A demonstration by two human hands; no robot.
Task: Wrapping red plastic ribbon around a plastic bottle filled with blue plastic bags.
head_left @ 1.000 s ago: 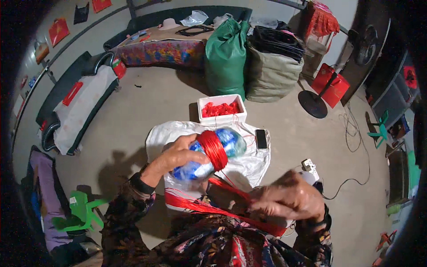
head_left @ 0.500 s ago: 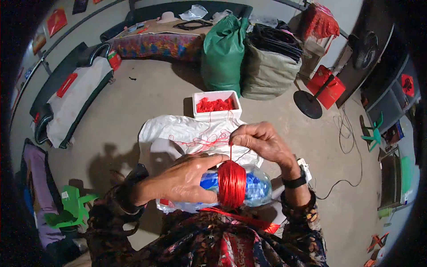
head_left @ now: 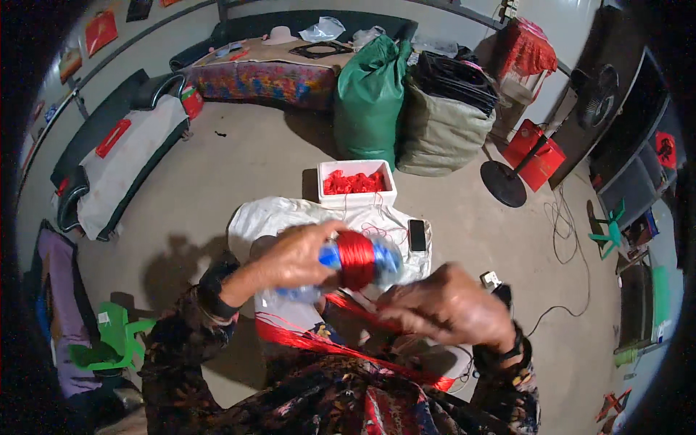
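A clear plastic bottle with blue inside point(head_left: 390, 261) is tilted over my lap, a thick band of red cord point(head_left: 357, 259) wound round its middle. My left hand point(head_left: 290, 257) grips it from the left. Lower and to the right, my right hand point(head_left: 457, 308) is curled, its fingertips closed on red strands below the bottle; motion smears them. A loose red hank point(head_left: 304, 341) stretches across my lap. Beyond the bottle, thin red strands lie on a white sheet point(head_left: 264, 214), near a white foam box point(head_left: 357, 197) of tangled red cord.
A black phone point(head_left: 417, 235) lies on the sheet's right part. Farther off stand a green sack point(head_left: 370, 101) and a pale sack point(head_left: 446, 134). To the right are a fan's round base point(head_left: 503, 184) and a floor cable point(head_left: 569, 310). A green chair point(head_left: 116, 337) stands at the left.
My right hand has dropped from above the bottle to below its right side. My left hand has raised and tilted the bottle. The phone and the red hank on my lap have come into sight.
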